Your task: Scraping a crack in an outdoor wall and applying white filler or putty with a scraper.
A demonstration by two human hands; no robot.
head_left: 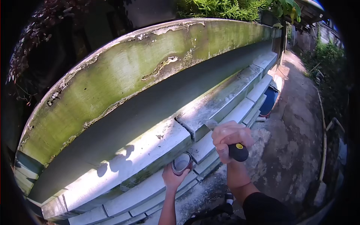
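Two items are held fast: the person's left hand is curled around a small, round, open container with a dark side and pale grey contents, and the right hand is clenched on a flat-bladed tool with a rounded black-and-yellow handle. The container sits just beside the mossy front edge of a long, white-topped masonry block, above narrower pale grey ledges that step down below. The tool's thin metal blade points away from the person, near a dark, jagged gap between that block and the next weathered grey block; whether its tip touches anything cannot be told. The likeliest trouble is the blade: pressed into the gap, it could catch on the rough edges, bend or break off crumbs, and a sudden slip might scrape the knuckles. With its top open, the container could spill onto the ledges if tilted or knocked. Patchy sun and shadow might hide loose grit, and pale dust on the rough concrete path could make footing uncertain.
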